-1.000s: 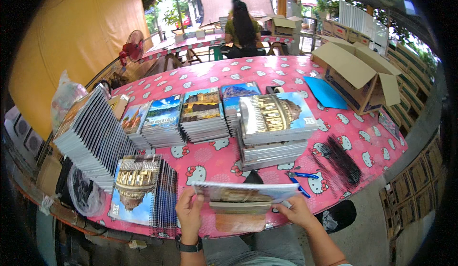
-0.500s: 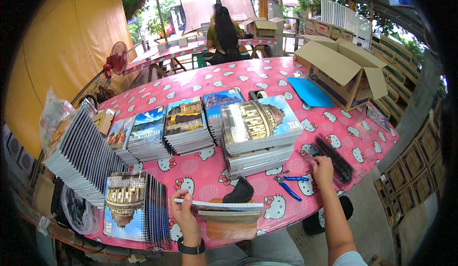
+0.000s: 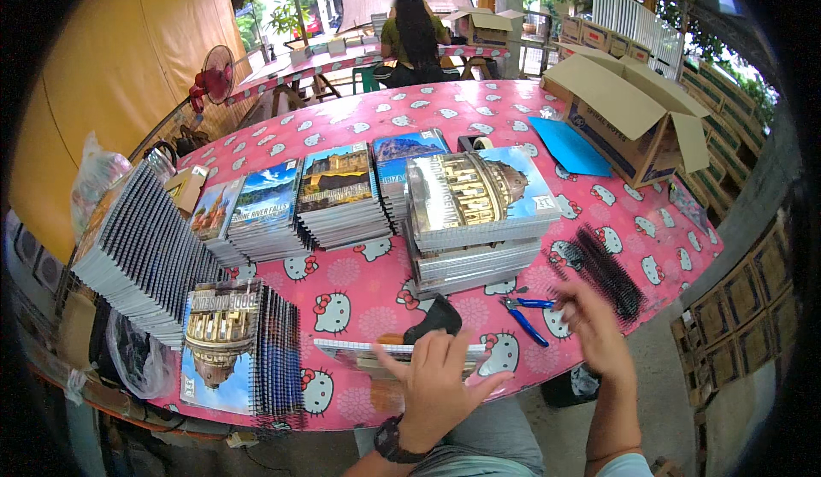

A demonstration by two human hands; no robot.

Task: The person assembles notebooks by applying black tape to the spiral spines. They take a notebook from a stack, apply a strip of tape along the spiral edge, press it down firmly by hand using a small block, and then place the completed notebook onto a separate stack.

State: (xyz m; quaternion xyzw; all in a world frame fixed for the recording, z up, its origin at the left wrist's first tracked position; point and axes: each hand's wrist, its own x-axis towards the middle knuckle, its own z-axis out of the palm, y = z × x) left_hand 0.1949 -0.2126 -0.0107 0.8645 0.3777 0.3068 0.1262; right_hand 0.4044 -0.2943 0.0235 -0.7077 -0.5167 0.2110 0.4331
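Bright shaded daylight, fisheye-bent dark rim, right hand (image 3: pixel 590 327) perhaps motion-blurred.

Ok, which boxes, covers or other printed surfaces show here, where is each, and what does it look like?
Cardboard box: far right of the table, brown, flaps open, dark print on its side.
Tallest notebook stack: table centre, cover showing a domed building on blue.
Fanned notebooks: near left edge, same domed cover.
Unbound notebook: under the left hand, edge-on.
Stacked cartons: right, brown.
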